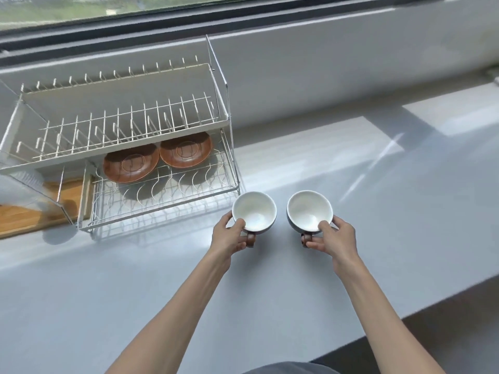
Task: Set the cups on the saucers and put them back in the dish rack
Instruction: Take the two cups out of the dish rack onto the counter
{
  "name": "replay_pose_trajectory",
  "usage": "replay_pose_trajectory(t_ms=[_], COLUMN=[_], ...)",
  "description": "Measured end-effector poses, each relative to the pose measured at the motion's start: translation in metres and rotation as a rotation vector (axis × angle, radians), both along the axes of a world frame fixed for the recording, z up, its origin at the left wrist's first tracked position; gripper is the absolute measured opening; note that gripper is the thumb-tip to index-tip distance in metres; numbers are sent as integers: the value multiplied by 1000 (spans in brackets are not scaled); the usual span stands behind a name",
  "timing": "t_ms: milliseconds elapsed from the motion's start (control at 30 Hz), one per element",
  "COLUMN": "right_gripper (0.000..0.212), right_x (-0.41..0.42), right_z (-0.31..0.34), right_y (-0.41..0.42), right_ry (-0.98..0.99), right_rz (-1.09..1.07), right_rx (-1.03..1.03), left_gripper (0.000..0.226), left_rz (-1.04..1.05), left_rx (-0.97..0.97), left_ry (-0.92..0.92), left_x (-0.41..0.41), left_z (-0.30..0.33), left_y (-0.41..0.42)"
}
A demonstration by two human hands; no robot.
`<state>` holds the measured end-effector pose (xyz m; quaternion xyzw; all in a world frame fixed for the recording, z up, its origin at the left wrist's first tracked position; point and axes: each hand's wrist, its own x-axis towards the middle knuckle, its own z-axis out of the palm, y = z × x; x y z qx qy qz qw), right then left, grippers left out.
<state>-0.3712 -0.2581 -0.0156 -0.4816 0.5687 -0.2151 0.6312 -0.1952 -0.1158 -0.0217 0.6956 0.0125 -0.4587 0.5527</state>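
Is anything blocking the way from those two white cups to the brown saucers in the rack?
Mostly clear. The saucers sit on the dish rack's lower shelf, partly under the upper tier, so the cups must slide in beneath it.

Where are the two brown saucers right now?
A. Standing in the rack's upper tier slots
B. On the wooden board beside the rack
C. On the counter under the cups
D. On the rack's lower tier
D: both brown saucers lie side by side on the lower wire tier of the dish rack, under the empty upper tier, while the left hand and right hand each hold a cup near the counter.
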Motion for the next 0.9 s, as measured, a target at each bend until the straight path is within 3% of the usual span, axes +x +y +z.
replay_pose_trajectory(t_ms=[400,900], right_gripper=[38,39], right_x=[-6,1], right_z=[-24,-31], right_y=[-23,-15], right_ry=[-7,10], right_rz=[-142,-147], right_rx=[40,49], left_gripper=[63,53], left_rz=[-41,-76], left_rx=[30,20], left_ry=[-15,-9], left_x=[3,6], left_z=[-17,-27], left_y=[-50,-44])
